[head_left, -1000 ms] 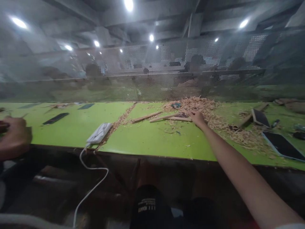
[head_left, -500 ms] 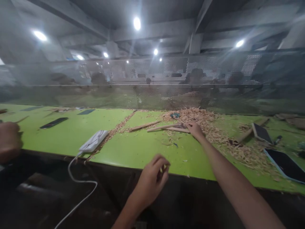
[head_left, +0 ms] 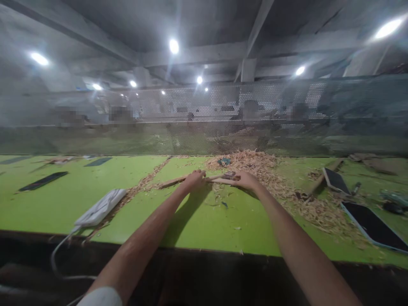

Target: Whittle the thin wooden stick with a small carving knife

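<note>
Both my arms reach across the green table (head_left: pixel 95 187) to several thin wooden sticks (head_left: pixel 219 180) lying in front of a heap of wood shavings (head_left: pixel 251 161). My left hand (head_left: pixel 194 180) rests on the left part of the sticks with its fingers curled over them. My right hand (head_left: pixel 245 180) lies on their right ends, fingers bent down around them. A longer stick (head_left: pixel 168 182) sticks out to the left of my left hand.
A white power bank (head_left: pixel 100 208) with a cable lies near the front edge at left. Dark phones (head_left: pixel 43 180) lie at far left, and tablets (head_left: pixel 372 223) lie at right among shavings. A mesh screen (head_left: pixel 204 114) runs behind the table, with people beyond it.
My left hand has moved from the table's near edge forward onto the sticks. The right hand stayed on the sticks. The view has swung a little to the right.
</note>
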`<state>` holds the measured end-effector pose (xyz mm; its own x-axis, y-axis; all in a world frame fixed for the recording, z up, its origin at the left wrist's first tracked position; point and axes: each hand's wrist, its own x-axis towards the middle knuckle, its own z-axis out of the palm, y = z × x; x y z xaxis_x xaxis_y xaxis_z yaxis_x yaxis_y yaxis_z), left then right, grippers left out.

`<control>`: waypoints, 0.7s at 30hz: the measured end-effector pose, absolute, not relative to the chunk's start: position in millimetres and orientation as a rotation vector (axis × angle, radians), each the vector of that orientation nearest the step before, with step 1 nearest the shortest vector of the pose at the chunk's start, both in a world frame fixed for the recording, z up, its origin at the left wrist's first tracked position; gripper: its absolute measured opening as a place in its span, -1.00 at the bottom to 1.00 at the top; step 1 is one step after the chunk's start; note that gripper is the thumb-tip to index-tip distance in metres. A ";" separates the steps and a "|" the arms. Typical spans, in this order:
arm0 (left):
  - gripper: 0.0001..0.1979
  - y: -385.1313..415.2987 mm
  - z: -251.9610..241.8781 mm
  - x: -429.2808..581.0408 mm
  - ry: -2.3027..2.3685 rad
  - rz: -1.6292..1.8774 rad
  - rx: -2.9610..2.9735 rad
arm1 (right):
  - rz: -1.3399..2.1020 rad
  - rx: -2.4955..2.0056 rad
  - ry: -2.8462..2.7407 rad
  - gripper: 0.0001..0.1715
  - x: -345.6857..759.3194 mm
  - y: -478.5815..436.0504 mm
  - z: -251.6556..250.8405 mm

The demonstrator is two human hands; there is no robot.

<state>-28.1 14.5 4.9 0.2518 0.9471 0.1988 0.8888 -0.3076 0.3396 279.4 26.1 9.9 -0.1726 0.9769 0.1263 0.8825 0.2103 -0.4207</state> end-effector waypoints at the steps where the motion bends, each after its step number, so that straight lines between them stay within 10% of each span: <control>1: -0.86 16.4 -0.9 -30.8 1.725 0.546 2.367 | 0.388 -1.761 -2.152 -0.95 279.0 25.4 12.1; 21: -0.66 19.5 -8.2 -47.5 1.861 0.657 2.130 | -0.078 -2.018 -1.835 -0.50 278.0 11.1 24.6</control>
